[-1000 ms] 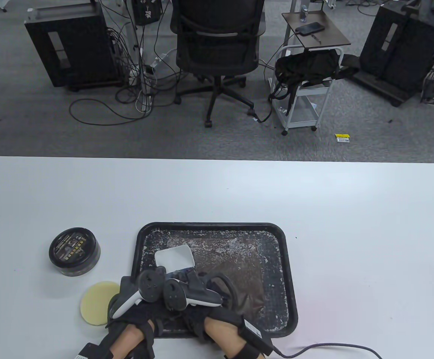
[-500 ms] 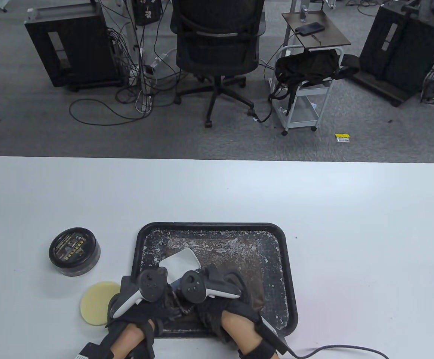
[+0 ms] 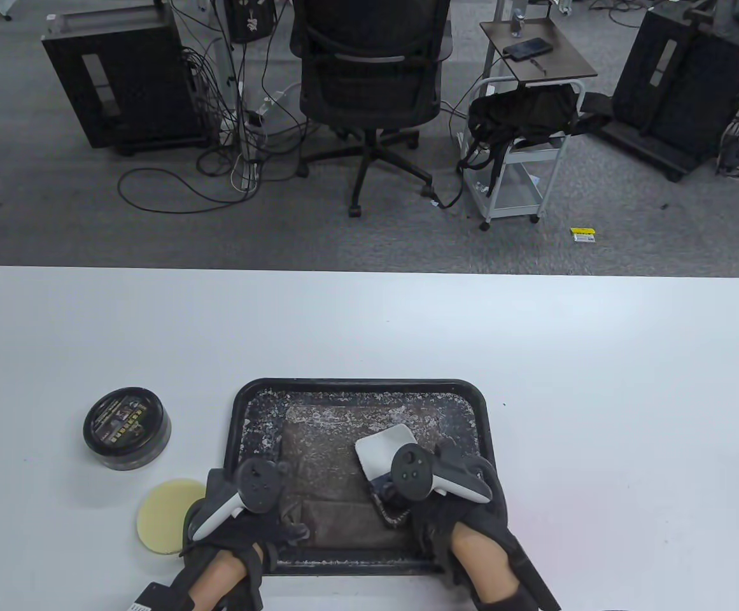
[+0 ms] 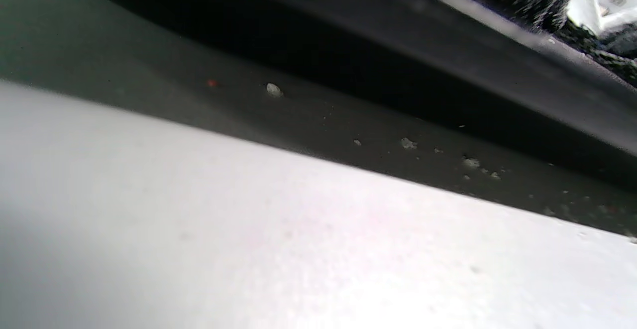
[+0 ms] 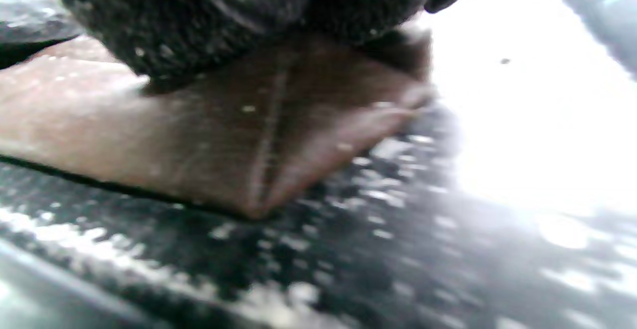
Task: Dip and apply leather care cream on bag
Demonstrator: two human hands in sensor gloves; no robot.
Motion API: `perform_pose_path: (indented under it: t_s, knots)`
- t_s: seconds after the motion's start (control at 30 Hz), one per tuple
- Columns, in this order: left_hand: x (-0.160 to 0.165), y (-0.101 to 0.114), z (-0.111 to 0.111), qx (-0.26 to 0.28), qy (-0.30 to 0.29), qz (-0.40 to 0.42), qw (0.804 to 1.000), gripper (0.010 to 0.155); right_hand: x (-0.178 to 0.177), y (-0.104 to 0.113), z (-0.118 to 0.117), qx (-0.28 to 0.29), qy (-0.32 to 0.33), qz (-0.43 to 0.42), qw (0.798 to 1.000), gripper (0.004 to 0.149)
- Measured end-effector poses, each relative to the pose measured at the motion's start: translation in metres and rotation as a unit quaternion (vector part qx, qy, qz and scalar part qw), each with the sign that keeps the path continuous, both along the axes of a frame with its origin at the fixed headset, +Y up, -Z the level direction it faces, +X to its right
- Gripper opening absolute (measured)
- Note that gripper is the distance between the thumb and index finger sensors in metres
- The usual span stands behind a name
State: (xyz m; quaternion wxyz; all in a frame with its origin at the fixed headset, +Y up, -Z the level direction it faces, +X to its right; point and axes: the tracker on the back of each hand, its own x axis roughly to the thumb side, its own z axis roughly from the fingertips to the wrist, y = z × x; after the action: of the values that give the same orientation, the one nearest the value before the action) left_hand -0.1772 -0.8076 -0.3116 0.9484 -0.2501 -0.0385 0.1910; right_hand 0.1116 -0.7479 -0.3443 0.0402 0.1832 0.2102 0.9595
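A brown leather bag lies flat in a black tray, and both are flecked with white. My right hand holds a white pad down on the right half of the bag. The right wrist view shows its gloved fingers on the bag. My left hand rests on the tray's front left corner, one fingertip on the bag's near edge. The tracker hides its other fingers. A closed black cream tin stands left of the tray.
A round yellow sponge lies on the white table just left of my left hand. The left wrist view shows only the tray rim close up. An office chair and a cart stand beyond the table.
My right hand has slid the white pad across the bag from the left half to the right half. The left hand, tin and sponge have stayed put.
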Motion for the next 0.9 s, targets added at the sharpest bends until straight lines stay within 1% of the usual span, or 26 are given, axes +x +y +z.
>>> perform_pose_path:
  t_s: [0.17,0.33,0.43,0.57,0.67,0.73,0.77,0.9]
  knots:
    - [0.000,0.000,0.000,0.000,0.000,0.000,1.000,0.092,0.026,0.005,-0.003,-0.023,-0.049,-0.016,0.998,0.056]
    - [0.000,0.000,0.000,0.000,0.000,0.000,1.000,0.092,0.037,0.007,-0.002,-0.035,-0.071,-0.018,0.997,0.057]
    - [0.000,0.000,0.000,0.003,0.000,0.000,1.000,0.090,0.037,0.008,0.000,-0.031,-0.066,-0.017,0.997,0.057]
    - [0.000,-0.001,0.000,0.005,-0.002,0.005,1.000,0.087,0.024,0.007,0.006,-0.004,-0.038,-0.009,0.999,0.057]
    - [-0.001,-0.001,0.000,0.005,-0.002,0.012,1.000,0.085,0.009,0.007,0.010,0.024,-0.013,0.019,0.999,0.056]
    - [-0.001,-0.001,0.000,0.004,-0.003,0.014,1.000,0.084,-0.001,0.005,0.013,0.029,0.012,0.010,0.999,0.056]
    - [-0.001,-0.001,0.000,0.004,-0.003,0.016,1.000,0.084,-0.012,0.001,0.016,0.022,0.023,-0.012,0.999,0.056]
    - [-0.002,-0.002,0.000,0.002,-0.001,0.028,1.000,0.077,-0.043,-0.004,0.025,0.050,0.068,-0.003,0.996,0.057]
